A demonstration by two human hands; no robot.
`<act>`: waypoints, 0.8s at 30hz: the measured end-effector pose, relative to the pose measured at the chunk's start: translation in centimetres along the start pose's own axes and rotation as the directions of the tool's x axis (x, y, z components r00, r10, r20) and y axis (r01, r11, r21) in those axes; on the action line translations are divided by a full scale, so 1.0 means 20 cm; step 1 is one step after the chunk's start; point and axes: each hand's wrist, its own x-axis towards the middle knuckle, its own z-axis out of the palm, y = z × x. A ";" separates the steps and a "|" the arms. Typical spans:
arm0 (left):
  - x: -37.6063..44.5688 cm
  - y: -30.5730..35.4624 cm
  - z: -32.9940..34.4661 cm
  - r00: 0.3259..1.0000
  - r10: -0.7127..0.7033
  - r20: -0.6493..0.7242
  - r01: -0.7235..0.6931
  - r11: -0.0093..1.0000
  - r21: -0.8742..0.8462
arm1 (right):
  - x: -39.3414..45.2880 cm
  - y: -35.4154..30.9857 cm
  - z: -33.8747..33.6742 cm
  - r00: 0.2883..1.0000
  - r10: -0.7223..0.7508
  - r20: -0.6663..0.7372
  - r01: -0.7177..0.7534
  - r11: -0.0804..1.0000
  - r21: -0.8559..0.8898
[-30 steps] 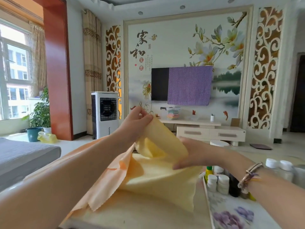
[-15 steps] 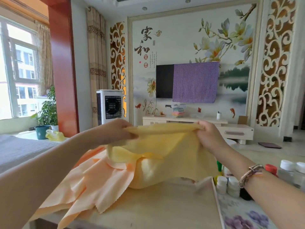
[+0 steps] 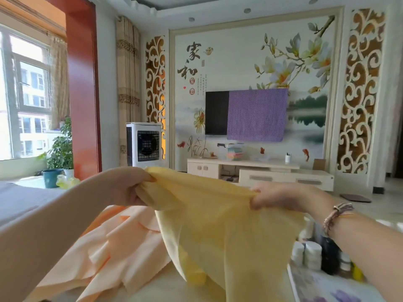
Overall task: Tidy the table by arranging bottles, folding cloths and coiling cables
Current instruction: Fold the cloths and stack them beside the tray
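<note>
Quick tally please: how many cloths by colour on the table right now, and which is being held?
Yellow cloth: 1, held up by the left hand and the right hand.
Peach-orange cloths: at least 1, crumpled in a pile on the table; layers cannot be separated.
Total: at least 2 cloths.

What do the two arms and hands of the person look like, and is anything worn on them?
Both forearms are bare, with no sleeves in view. The left hand wears nothing that can be seen. Behind the right hand, the wrist carries a bracelet of several thin cords, pinkish and dark, with a thin orange strand beside it. No rings or gloves show.
</note>
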 end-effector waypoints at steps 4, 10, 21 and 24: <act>0.19 -0.01 0.06 0.984 0.098 -0.151 -0.077 0.987 0.138 | 0.23 -0.05 0.03 0.950 0.100 -0.295 0.001 0.946 0.323; 0.29 0.31 -0.03 0.489 0.823 -0.290 -0.641 0.564 0.521 | 0.33 -0.25 -0.09 0.445 -0.298 -0.844 0.647 0.759 0.074; 0.16 -0.21 -0.30 0.598 0.801 0.017 -0.348 0.241 0.906 | 0.23 0.04 0.23 0.647 -0.555 -0.523 0.313 0.819 -0.482; 0.11 -0.41 -0.36 0.775 0.620 0.122 -0.314 0.211 0.926 | 0.21 0.14 0.36 0.794 -0.481 -0.371 0.207 0.788 -0.580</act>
